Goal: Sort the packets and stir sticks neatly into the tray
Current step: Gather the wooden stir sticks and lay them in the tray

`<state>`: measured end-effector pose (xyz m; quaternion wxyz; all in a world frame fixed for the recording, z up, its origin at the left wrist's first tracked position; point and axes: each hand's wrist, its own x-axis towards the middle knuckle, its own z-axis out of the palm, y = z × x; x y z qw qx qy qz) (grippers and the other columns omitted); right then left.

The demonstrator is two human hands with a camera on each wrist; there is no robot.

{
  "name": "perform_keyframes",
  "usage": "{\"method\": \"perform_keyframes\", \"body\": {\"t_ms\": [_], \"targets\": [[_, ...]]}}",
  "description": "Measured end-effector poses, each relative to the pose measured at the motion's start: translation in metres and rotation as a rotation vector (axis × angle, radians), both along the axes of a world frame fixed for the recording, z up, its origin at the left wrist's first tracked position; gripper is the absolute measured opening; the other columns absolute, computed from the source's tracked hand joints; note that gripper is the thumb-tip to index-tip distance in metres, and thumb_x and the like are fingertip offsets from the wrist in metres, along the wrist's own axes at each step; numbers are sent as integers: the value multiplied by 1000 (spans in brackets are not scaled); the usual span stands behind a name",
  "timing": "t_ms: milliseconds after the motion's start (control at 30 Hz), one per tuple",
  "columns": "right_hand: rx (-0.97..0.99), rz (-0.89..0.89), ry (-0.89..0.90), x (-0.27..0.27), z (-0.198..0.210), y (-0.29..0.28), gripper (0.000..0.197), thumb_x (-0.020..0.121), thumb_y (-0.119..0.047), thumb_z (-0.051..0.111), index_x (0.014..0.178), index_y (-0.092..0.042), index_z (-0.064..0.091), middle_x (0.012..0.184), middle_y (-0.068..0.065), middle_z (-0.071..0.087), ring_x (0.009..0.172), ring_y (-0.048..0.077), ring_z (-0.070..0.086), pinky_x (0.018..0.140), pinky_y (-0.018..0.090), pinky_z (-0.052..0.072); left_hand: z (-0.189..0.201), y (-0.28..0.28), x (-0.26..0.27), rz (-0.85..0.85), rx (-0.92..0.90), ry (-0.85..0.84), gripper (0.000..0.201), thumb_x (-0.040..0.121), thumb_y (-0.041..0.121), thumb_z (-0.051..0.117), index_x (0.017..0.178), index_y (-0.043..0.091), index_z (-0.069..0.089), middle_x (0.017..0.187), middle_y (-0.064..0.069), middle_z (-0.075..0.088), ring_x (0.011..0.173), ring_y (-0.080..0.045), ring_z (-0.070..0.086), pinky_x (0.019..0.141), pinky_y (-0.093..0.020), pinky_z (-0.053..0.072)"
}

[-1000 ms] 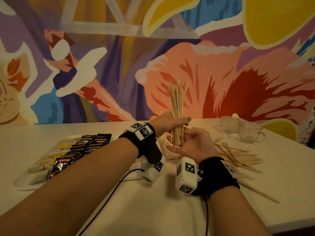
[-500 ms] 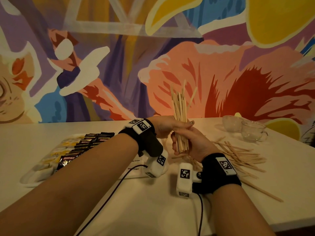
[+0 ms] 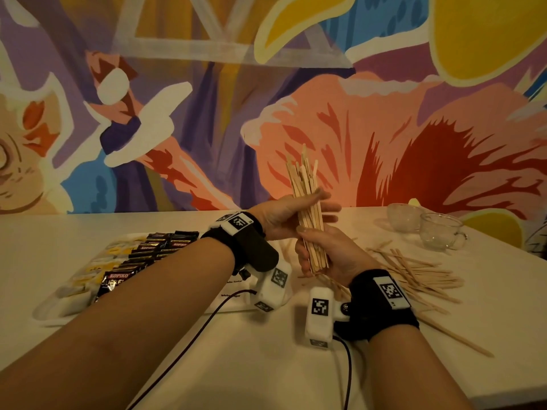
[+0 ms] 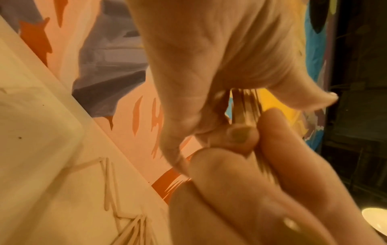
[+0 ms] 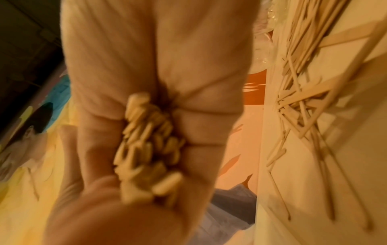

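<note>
Both hands hold a bundle of wooden stir sticks [image 3: 306,199] upright above the table. My left hand [image 3: 288,214] pinches its middle, thumb in front and fingers behind. My right hand [image 3: 325,253] grips the lower part, its fingers wrapped round the stick ends [image 5: 146,149]. In the left wrist view the sticks [image 4: 245,106] show between the two hands, blurred. The white tray [image 3: 50,316] lies to the left with rows of black Kopiko packets [image 3: 139,258] and yellow packets [image 3: 97,266]. Loose stir sticks [image 3: 420,273] are scattered on the table to the right.
Two clear glass cups [image 3: 438,232] stand at the back right, beyond the loose sticks [image 5: 303,99]. A painted wall runs along the table's far edge. Cables trail from both wrist cameras over the table front. The table's right edge [image 3: 509,250] is near the cups.
My right hand, open under the bundle a second ago, has closed round its lower part. The bundle has risen slightly, and my left hand's grip now sits higher on it.
</note>
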<state>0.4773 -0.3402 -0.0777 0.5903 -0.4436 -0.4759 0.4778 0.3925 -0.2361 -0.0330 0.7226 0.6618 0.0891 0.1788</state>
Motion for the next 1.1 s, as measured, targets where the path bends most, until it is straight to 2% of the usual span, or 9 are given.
{"method": "perform_keyframes", "body": {"t_ms": [133, 233, 367, 467, 633, 767, 933, 1033, 1100], "targets": [[8, 48, 12, 2, -2, 0, 18, 94, -14, 48, 77, -8, 48, 51, 7, 48, 38, 19, 45, 39, 24, 40, 17, 1, 5, 147, -13, -161, 75, 25, 53, 91, 89, 16, 76, 93, 0, 74, 87, -13, 70, 79, -34, 56], [1, 65, 22, 2, -1, -1, 21, 93, -12, 48, 73, -6, 49, 50, 8, 48, 36, 20, 45, 37, 22, 39, 31, 1, 7, 279, -110, -279, 94, 42, 36, 92, 122, 1, 56, 92, -4, 73, 78, -15, 71, 67, -30, 58], [-1, 53, 34, 2, 1, -1, 17, 89, -13, 52, 74, -4, 50, 50, 9, 50, 34, 18, 46, 37, 21, 38, 39, 0, 12, 446, -28, -369, 73, 85, 8, 68, 144, 22, 27, 90, -10, 63, 60, -13, 65, 58, -26, 56], [-21, -28, -1, 2, 1, 0, 11, 91, -10, 50, 81, -7, 48, 50, 5, 49, 35, 16, 42, 39, 22, 31, 35, 2, 16, 496, 112, -441, 62, 87, 10, 65, 137, 27, 33, 79, -10, 58, 53, -13, 60, 53, -27, 53], [-13, -98, -11, 3, 1, 0, 14, 93, -15, 49, 100, -10, 59, 56, 2, 40, 40, 11, 33, 41, 20, 22, 36, -3, 19, 637, 196, -466, 16, 89, 18, 63, 98, 16, 50, 71, -4, 57, 51, -13, 61, 56, -27, 55], [-9, -117, -30, 3, 0, 2, 12, 92, -19, 51, 98, -10, 56, 57, 2, 39, 44, 13, 29, 42, 21, 19, 32, -5, 21, 696, 196, -500, 14, 91, 21, 61, 98, 16, 50, 76, -3, 59, 55, -15, 62, 56, -26, 53], [21, -180, -62, 1, -2, 6, 20, 90, -21, 55, 103, -6, 54, 70, 4, 57, 58, 23, 38, 52, 26, 26, 35, -4, 22, 756, 208, -525, 1, 95, 22, 55, 95, 21, 54, 71, -1, 53, 48, -8, 50, 52, -28, 47], [26, -194, -28, 1, -3, 8, 30, 89, -24, 58, 115, -8, 53, 77, 2, 68, 69, 28, 43, 55, 29, 30, 35, -5, 23, 804, 219, -525, 12, 95, 26, 54, 88, 16, 55, 61, 4, 52, 46, -7, 49, 53, -28, 46], [35, -148, -16, 1, -3, 8, 22, 88, -24, 60, 105, -9, 58, 67, 2, 66, 65, 27, 44, 54, 29, 31, 31, -9, 23, 805, 265, -506, 17, 94, 29, 54, 84, 15, 55, 59, 4, 54, 49, -8, 51, 56, -26, 48]]}}
